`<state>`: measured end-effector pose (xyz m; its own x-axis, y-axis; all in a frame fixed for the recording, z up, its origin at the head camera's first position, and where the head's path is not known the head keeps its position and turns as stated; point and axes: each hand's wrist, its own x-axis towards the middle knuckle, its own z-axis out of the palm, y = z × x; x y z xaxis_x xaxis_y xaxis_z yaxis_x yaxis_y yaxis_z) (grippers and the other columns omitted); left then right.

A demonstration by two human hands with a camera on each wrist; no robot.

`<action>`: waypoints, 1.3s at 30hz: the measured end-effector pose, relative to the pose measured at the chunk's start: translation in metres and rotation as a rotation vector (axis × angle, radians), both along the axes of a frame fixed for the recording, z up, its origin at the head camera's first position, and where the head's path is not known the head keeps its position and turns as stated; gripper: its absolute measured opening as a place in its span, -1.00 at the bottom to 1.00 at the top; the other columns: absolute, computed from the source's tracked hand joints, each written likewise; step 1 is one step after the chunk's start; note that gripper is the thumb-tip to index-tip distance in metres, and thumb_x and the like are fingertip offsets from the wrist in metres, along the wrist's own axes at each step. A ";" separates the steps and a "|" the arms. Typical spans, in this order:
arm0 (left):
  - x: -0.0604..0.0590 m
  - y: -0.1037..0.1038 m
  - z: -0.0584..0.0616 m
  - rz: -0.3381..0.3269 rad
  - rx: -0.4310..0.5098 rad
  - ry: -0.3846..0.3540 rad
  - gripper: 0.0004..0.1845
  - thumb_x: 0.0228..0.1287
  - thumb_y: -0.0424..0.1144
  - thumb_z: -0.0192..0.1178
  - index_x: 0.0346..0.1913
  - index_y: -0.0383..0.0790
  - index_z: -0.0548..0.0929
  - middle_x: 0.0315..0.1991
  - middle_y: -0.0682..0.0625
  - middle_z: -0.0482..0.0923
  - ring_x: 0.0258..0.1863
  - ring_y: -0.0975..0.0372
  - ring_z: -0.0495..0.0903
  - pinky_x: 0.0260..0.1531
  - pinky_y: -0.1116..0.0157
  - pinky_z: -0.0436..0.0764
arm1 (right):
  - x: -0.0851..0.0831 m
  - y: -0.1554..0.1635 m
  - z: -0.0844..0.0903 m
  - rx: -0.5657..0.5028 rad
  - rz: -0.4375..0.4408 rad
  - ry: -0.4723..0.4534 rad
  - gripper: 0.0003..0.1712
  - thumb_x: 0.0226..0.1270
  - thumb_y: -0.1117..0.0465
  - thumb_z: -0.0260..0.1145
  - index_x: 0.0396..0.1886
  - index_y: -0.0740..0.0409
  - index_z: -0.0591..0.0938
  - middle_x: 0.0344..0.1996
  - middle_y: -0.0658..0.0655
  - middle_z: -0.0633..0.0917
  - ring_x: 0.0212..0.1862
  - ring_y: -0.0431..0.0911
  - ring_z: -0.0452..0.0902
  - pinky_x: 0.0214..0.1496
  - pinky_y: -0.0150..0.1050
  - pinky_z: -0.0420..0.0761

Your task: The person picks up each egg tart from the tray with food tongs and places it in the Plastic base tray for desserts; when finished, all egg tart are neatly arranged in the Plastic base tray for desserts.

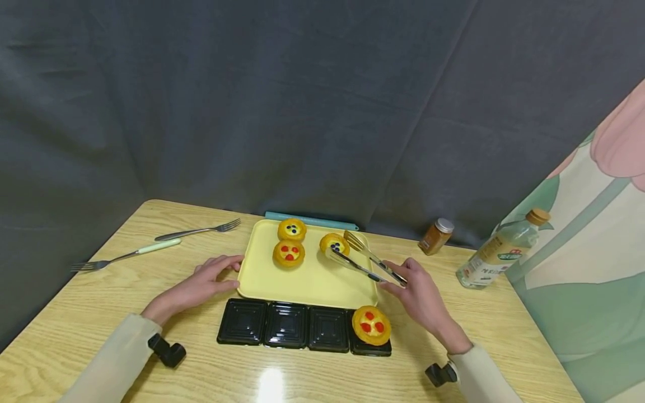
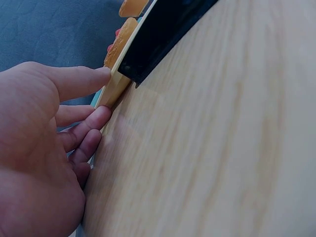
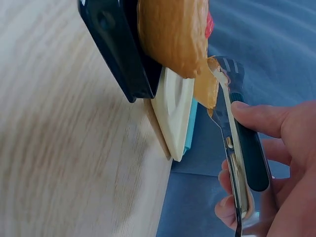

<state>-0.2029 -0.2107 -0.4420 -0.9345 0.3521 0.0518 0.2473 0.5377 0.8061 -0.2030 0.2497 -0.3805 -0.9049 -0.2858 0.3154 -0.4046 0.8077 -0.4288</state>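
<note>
A yellow tray [image 1: 302,280] holds three small tarts. Two are topped with blueberries [image 1: 291,229] [image 1: 334,244] and one with red berries [image 1: 289,253]. My right hand [image 1: 400,278] grips metal tongs [image 1: 365,260], whose open tips stand either side of the right blueberry tart. In the right wrist view the tongs [image 3: 237,123] lie under my thumb. My left hand [image 1: 219,272] lies flat on the table, its fingers touching the tray's left edge [image 2: 116,84]. In front, a black four-cell tray [image 1: 282,324] carries a red-berry tart [image 1: 371,324] in its rightmost cell.
Two forks [image 1: 199,230] [image 1: 126,256] lie at the table's far left. A spice jar [image 1: 436,235] and an oil bottle [image 1: 499,252] stand to the right. A teal strip [image 1: 312,220] lies behind the tray. Grey cloth hangs behind the table.
</note>
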 end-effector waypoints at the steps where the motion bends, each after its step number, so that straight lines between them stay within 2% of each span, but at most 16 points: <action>1: 0.000 0.000 0.000 -0.001 -0.001 0.004 -0.33 0.45 -0.09 0.23 0.48 -0.30 0.33 0.12 -0.06 0.45 0.31 -0.14 0.21 0.29 -0.30 -0.09 | 0.002 0.000 0.000 0.000 0.002 0.000 -0.42 0.22 0.25 0.53 0.24 0.29 0.64 -0.45 0.15 0.34 -0.47 -0.11 0.14 -0.46 -0.27 0.20; 12: 0.000 -0.001 -0.003 0.010 -0.011 -0.001 -0.33 0.43 -0.08 0.25 0.48 -0.28 0.34 0.10 -0.03 0.46 0.29 -0.12 0.23 0.28 -0.28 -0.09 | 0.028 0.004 0.001 -0.013 0.019 -0.034 -0.44 0.23 0.24 0.53 0.24 0.25 0.65 -0.44 0.08 0.34 -0.49 -0.17 0.12 -0.48 -0.31 0.24; 20: 0.000 -0.001 -0.002 0.006 -0.008 0.004 -0.33 0.43 -0.09 0.25 0.48 -0.28 0.34 0.10 -0.03 0.46 0.29 -0.12 0.23 0.28 -0.29 -0.08 | 0.046 0.007 0.005 -0.027 0.027 -0.001 -0.44 0.17 0.26 0.56 0.21 0.21 0.68 -0.43 0.03 0.38 -0.48 -0.21 0.16 -0.49 -0.33 0.29; 26: -0.001 -0.001 -0.003 0.006 -0.008 0.010 -0.33 0.43 -0.08 0.25 0.48 -0.26 0.35 0.10 -0.02 0.46 0.28 -0.11 0.24 0.28 -0.28 -0.07 | 0.060 0.009 0.006 -0.046 0.029 -0.023 -0.44 0.19 0.19 0.55 0.21 0.14 0.69 -0.43 0.01 0.35 -0.48 -0.23 0.16 -0.50 -0.35 0.28; 35: -0.001 -0.002 -0.003 0.003 -0.002 0.016 -0.34 0.44 -0.10 0.25 0.48 -0.27 0.35 0.10 -0.02 0.46 0.29 -0.11 0.23 0.28 -0.28 -0.08 | 0.082 0.009 0.010 -0.036 -0.002 -0.050 -0.43 0.14 0.19 0.58 0.20 0.04 0.71 -0.44 -0.09 0.32 -0.46 -0.25 0.16 -0.50 -0.36 0.28; 39: -0.001 -0.001 -0.002 0.003 -0.001 0.009 -0.34 0.44 -0.09 0.25 0.49 -0.27 0.34 0.10 -0.03 0.46 0.29 -0.10 0.24 0.28 -0.28 -0.09 | 0.091 0.010 0.010 -0.017 -0.021 -0.068 -0.43 0.13 0.19 0.59 0.19 0.02 0.72 -0.43 -0.07 0.32 -0.46 -0.25 0.16 -0.50 -0.36 0.28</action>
